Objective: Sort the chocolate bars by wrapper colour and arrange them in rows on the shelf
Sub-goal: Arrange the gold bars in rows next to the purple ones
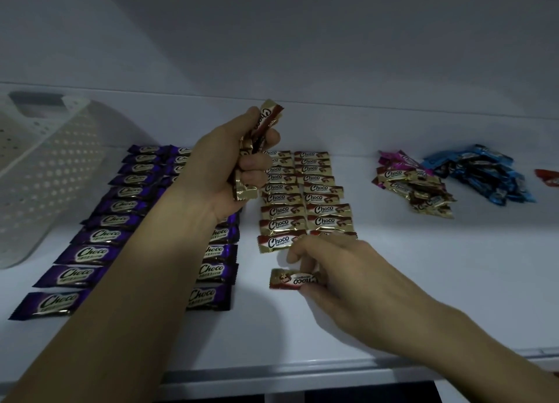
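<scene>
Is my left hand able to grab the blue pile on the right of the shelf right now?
Probably not: the left hand grips a bundle of gold bars, and the blue pile lies beyond the gold rows, on the far side of the right hand, which pinches a single gold bar.

White shelf (423,296) fills 3 to 9 o'clock, front lip at 6 o'clock, dark gap beneath. Plain white back wall (332,39) at 12 o'clock. Dim bluish light, upper wall shadowed.
</scene>
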Available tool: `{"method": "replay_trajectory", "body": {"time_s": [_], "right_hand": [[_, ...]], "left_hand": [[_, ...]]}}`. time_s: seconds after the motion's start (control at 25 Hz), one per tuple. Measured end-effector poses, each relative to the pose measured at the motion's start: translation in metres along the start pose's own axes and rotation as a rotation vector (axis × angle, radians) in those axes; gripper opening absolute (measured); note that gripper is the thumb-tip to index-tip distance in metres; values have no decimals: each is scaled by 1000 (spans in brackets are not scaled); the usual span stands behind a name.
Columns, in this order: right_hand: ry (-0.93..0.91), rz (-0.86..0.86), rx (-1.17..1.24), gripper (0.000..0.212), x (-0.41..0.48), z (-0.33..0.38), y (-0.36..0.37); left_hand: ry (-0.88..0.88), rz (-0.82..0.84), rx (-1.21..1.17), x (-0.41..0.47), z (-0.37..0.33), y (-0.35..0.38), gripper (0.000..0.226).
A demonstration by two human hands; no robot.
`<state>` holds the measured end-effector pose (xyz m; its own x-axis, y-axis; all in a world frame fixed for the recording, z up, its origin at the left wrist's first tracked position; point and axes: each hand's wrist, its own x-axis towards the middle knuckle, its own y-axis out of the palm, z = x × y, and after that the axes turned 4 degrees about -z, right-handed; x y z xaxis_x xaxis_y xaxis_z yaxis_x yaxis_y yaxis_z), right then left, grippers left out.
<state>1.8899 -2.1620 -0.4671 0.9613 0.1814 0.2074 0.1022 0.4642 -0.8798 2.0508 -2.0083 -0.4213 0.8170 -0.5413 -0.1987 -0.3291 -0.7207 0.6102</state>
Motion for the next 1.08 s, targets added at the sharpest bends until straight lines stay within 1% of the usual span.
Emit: {"method": "replay_trajectory", "body": {"time_s": [0.08, 0.12, 0.2, 0.24, 0.36, 0.44, 0.56, 0.64, 0.8, 1.08], "right_hand": [[20, 12, -45, 25, 2, 6, -4], [29, -7, -20, 22, 1, 8, -5], [28, -61, 92, 11, -5, 7, -7], [-9, -59, 125, 8, -9, 3, -9], [-235, 69, 83, 14, -19, -11, -8], [-267, 84, 77, 19, -21, -14, -5], [-293, 51, 18, 31, -21, -8, 5], [-287, 8, -10, 35, -20, -3, 12], [-228, -68, -56, 38, -19, 0, 23], [-186, -17, -122, 46, -17, 1, 23]], "left_hand": [[4, -10, 22, 0, 1, 0, 20], [5, -9, 31, -1, 1, 0, 21], [8, 1, 44, -1, 1, 1, 21], [10, 9, 51, -2, 1, 1, 21], [17, 27, 67, -3, 1, 2, 19], [20, 34, 74, -4, 1, 3, 19], [28, 26, 66, -5, 0, 3, 18], [27, 30, 62, -5, -1, 3, 18], [28, 37, 59, -4, -1, 1, 18], [33, 35, 71, -3, 0, 1, 18]]}}
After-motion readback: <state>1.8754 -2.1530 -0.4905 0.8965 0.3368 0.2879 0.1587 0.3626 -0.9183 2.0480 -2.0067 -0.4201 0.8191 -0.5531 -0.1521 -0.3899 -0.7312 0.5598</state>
